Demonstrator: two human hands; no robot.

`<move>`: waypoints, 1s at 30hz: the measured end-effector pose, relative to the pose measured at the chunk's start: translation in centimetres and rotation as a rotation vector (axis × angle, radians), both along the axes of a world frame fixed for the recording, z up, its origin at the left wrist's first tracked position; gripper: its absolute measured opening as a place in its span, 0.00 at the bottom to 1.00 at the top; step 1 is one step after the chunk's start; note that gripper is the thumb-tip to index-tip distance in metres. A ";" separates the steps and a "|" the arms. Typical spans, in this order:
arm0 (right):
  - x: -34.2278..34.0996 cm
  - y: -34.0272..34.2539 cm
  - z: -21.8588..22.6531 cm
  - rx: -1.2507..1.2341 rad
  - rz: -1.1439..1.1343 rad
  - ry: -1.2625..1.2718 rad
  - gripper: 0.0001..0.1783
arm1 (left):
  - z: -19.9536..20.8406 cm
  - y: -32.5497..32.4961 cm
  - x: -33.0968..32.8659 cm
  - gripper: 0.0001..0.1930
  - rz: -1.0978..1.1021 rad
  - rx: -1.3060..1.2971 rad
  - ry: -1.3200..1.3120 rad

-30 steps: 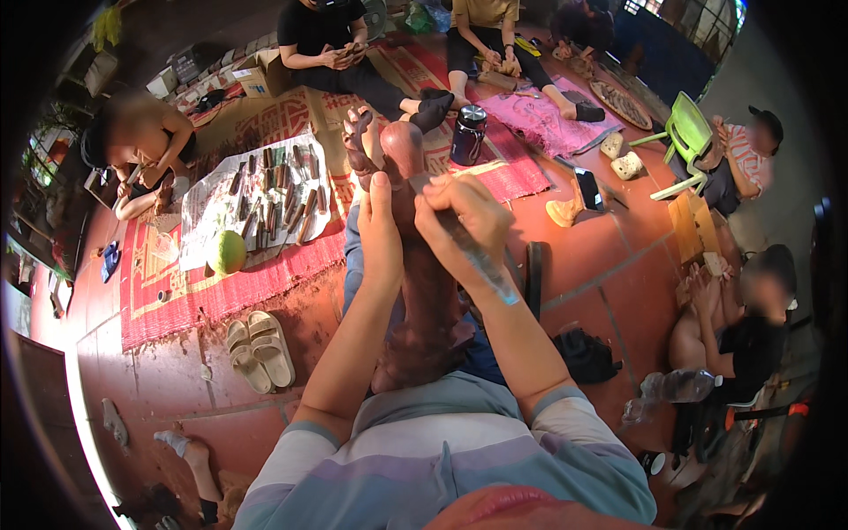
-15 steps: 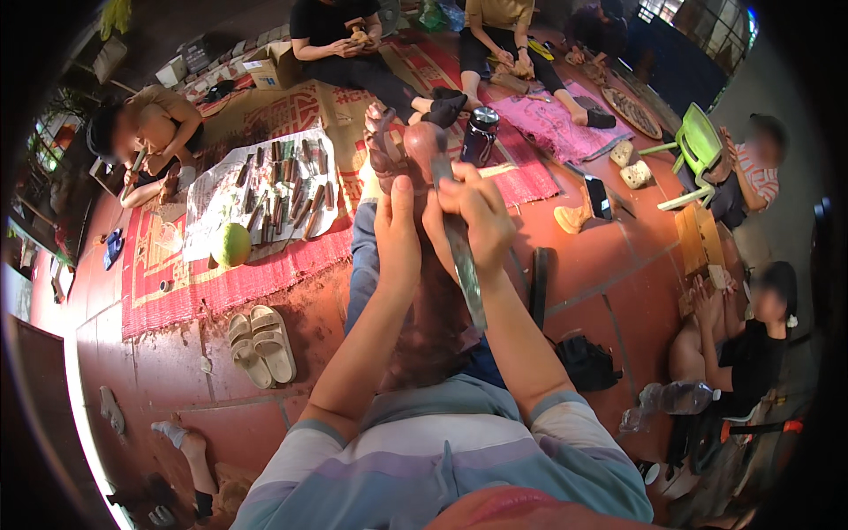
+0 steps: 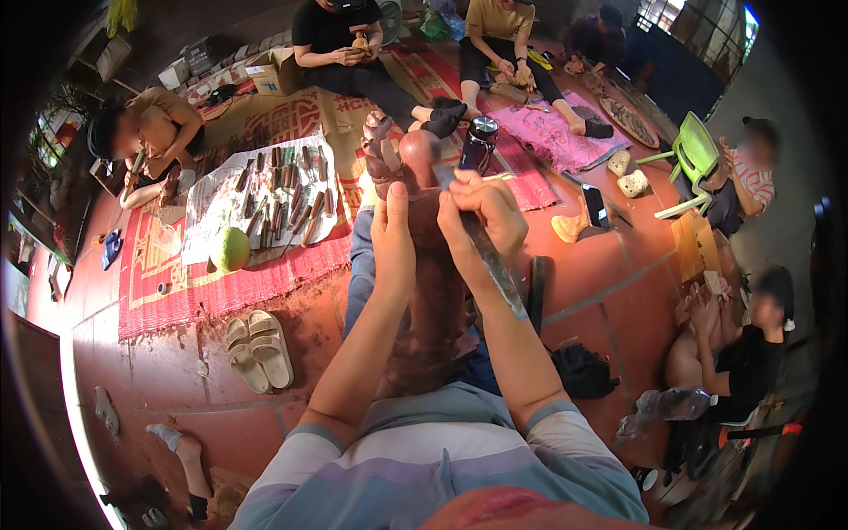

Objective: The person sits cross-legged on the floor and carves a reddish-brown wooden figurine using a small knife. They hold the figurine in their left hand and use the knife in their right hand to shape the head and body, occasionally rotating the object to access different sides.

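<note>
Right fingers (image 3: 481,190) pinch a flat grey metal blade (image 3: 495,265), newly tilted outward, likely re-angled for a knobbed reddish-brown wooden carving (image 3: 431,265) by a red woven mat's near edge (image 3: 278,279); left fingers (image 3: 397,208) mostly hidden, grip unclear

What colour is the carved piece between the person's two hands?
The carved piece is reddish brown, seen best in the head view.
</note>
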State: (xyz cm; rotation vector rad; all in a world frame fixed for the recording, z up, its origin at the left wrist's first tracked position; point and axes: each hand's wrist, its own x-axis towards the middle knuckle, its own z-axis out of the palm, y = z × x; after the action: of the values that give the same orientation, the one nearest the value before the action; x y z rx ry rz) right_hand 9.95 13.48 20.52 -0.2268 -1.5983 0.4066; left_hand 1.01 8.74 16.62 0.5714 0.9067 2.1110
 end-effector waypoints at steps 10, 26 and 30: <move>-0.8 -0.3 0.8 0.092 -0.120 -0.033 0.10 | -0.3 0.1 0.1 0.19 0.014 0.032 0.028; 0.3 -2.8 -1.3 -0.011 -0.175 -0.176 0.11 | 1.1 -0.6 1.1 0.15 0.094 -0.070 0.046; 1.0 -2.3 0.4 -0.040 -0.121 -0.143 0.10 | 1.2 -0.5 1.3 0.19 0.119 -0.079 0.125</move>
State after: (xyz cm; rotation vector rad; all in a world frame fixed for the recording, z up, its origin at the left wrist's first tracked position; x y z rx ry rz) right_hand 10.90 11.21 20.94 -0.3883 -1.7073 0.3352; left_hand 2.34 8.26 17.79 0.6275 1.1136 2.1527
